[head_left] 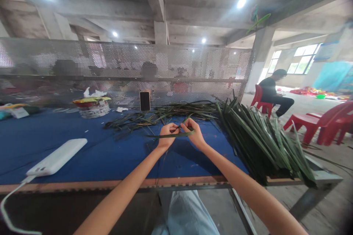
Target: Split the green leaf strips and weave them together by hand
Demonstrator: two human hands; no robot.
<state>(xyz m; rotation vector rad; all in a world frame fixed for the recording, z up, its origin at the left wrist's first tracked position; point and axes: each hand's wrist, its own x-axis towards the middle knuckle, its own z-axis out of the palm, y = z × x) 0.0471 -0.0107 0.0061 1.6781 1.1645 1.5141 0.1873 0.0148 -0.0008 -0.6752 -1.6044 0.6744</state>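
As you look along the blue-covered table (110, 158) from left to right, you have first a white power bank (56, 157) lying flat, its white cable (3, 205) dropping over the near edge. Next comes a small white woven basket (93, 112) with a red rim, its contents hidden under a yellow wrapper (92, 99); a crumpled white tissue (91, 93) sits just behind it. A black phone (145, 101) stands upright further along, near the perforated metal screen (124, 62). Nearest you, your left hand (168, 134) and right hand (195, 132) are clenched close together, thumbs and fingers pinching a green leaf strip (171, 135) held just above the tabletop, its free end trailing out to the left. The step in hand appears to be working this single strip between your fingers, and the next move calls for a steady pinch on it. Beyond your hands lies a loose heap of thin leaf strips (162, 115), and to the right sits a thick bundle of long green leaves (261, 139), overhanging the table's corner. Further right, past the table, a seated person (273, 93) occupies a red plastic chair (257, 99), with more red plastic chairs (328, 123) close by.
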